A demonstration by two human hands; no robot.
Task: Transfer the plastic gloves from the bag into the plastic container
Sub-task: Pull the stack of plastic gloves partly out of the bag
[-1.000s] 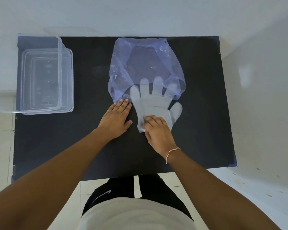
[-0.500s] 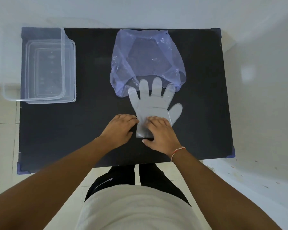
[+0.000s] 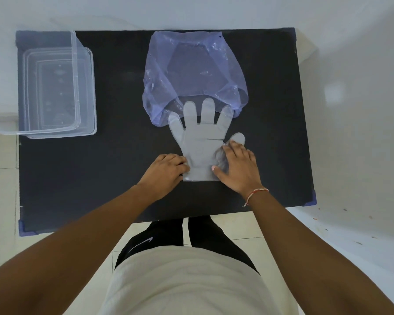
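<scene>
Fingers of the left hand [image 3: 166, 170] curl against the near left edge of the thin translucent plastic gloves [image 3: 203, 142], which lie flat on the black rectangular tabletop [image 3: 123, 110]; whether they pinch the film or only press it I cannot tell. Fingers of the right hand [image 3: 238, 167] lie spread and flat on the gloves' right side, by the thumb lobe, pressing rather than gripping.

The gloves' fingertips rest at the mouth of the crumpled bluish see-through plastic bag [image 3: 191, 71], the outer two seemingly under its rim. The clear rectangular plastic container [image 3: 84, 92] stands open at the far left corner, well apart.

Likely risks: the gloves look like a slippery stack, so a one-sided lift could fan them apart or leave lower sheets behind. Film clinging to the bag could drag the bag along. A limp stack may also drape over the container's rim instead of dropping inside.
</scene>
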